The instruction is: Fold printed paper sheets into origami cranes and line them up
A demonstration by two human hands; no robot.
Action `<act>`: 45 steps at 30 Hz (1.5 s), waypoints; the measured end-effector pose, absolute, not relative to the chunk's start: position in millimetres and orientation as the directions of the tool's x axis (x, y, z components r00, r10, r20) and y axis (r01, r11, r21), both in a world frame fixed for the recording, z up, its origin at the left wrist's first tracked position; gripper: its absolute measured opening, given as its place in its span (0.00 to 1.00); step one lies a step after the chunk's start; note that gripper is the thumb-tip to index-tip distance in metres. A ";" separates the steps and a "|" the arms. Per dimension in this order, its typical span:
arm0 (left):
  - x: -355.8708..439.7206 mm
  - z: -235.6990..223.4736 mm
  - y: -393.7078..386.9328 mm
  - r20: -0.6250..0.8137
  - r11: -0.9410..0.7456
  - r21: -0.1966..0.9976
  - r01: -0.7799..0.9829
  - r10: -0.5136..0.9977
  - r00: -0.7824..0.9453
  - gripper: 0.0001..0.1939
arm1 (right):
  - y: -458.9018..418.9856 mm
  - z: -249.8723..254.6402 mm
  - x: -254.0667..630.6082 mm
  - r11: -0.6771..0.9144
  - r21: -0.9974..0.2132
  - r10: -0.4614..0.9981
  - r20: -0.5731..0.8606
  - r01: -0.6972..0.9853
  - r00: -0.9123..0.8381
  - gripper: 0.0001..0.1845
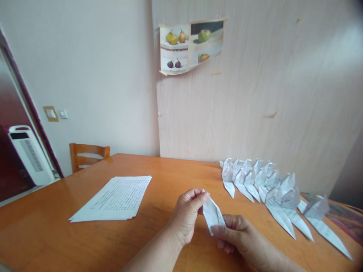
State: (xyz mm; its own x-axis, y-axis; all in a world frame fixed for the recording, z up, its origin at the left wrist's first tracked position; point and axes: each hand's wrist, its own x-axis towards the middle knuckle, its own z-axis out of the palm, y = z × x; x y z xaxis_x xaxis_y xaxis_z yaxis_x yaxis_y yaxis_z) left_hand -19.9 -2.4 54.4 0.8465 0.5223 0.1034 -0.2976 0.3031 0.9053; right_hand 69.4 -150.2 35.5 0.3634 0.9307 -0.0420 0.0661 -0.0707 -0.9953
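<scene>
A small folded paper point(212, 214), white and long with pointed ends, is held between my two hands above the table. My left hand point(188, 211) pinches its upper left end between thumb and fingers. Its lower right end is gripped by my right hand point(236, 232), with the thumb lying on top. The fingers behind the paper are partly hidden. To the right stand several folded paper boats point(283, 196) in rows, with printed text on them and long pointed ends toward me.
A stack of printed sheets point(113, 200) lies on the wooden table point(70, 241) at left. A wooden chair point(89, 151) stands beyond the table's left edge, and a white heater-like appliance point(32, 155) further left. Fruit pictures point(191, 47) hang on the wall.
</scene>
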 end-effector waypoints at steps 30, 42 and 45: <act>-24.9 52.1 -16.6 0.029 0.375 0.923 -0.084 0.149 0.988 0.16 | -151.7 36.7 68.0 -0.083 -0.996 0.909 -0.059 0.038 0.413 0.22; -26.1 54.2 -17.7 0.027 0.375 0.925 -0.069 0.116 0.993 0.16 | -153.2 37.4 67.8 -0.082 -0.995 0.915 -0.054 0.054 0.400 0.21; -25.6 53.2 -17.5 0.018 0.376 0.924 -0.065 0.127 0.992 0.17 | -152.4 36.6 68.5 -0.077 -0.996 0.917 -0.050 0.054 0.397 0.20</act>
